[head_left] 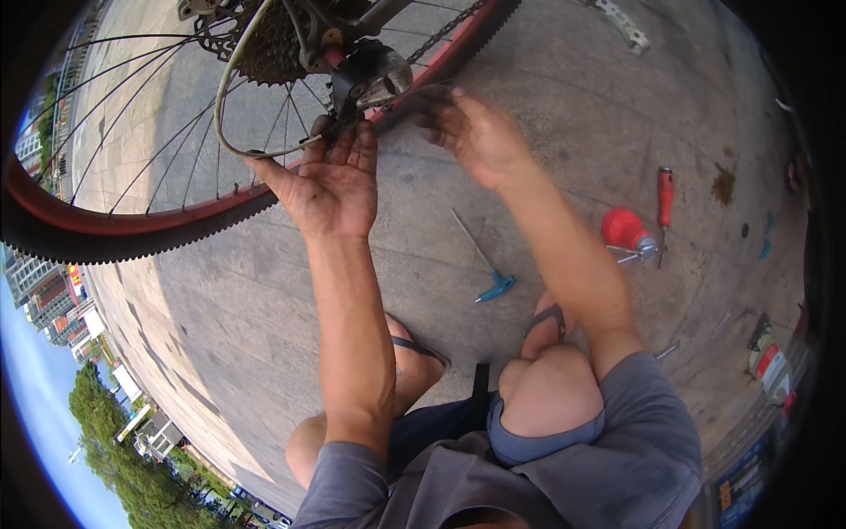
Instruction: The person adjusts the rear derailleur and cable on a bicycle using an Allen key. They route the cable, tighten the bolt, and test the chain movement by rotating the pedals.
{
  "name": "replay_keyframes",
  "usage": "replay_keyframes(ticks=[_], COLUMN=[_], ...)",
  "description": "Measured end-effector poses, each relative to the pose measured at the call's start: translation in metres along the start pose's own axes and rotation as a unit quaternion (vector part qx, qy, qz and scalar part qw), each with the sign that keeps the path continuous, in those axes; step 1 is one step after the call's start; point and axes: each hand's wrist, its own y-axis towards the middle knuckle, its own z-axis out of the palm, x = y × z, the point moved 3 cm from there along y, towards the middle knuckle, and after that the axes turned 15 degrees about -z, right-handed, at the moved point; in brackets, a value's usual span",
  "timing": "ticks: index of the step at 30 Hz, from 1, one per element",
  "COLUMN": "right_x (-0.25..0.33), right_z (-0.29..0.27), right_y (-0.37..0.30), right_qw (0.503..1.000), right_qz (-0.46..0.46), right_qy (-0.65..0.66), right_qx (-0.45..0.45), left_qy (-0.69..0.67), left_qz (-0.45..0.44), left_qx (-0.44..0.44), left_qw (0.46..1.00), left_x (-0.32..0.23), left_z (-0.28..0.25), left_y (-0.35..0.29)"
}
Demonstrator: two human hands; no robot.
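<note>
A rear derailleur (357,84) hangs below the cassette (264,48) of a bicycle wheel. My left hand (333,189) is palm up beneath it, fingers stretched toward its lower side and touching around the end of the pale cable housing (231,132). The left thumb rests against the bend of that housing. To the right of the derailleur is my right hand (480,137), its fingers smeared by motion. A thin dark line, seemingly a cable, runs from the derailleur toward its thumb; whether the fingers grip it cannot be made out.
The red-rimmed wheel (115,222) fills the upper left. On the paving lie a blue-handled hex key (496,286), a red-handled screwdriver (665,198), a red round object with metal parts (624,229), and a metal piece (624,26). More tools lie at far right, including a red-and-white item (774,375).
</note>
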Motion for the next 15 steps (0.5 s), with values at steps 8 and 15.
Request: replay_keyframes(ticks=[8, 15], right_x=[0.016, 0.03], right_z=[0.03, 0.049], right_y=[-0.002, 0.015], right_qw=[0.968, 0.961], right_qz=[-0.105, -0.196], right_qy=[0.225, 0.157], right_qx=[-0.033, 0.119], left_qy=[-0.002, -0.031], left_qz=[0.0, -0.089], left_qx=[-0.006, 0.047], left_qw=[1.0, 0.994], left_x=[-0.001, 0.0], left_z=[-0.004, 0.001], left_y=[0.002, -0.009])
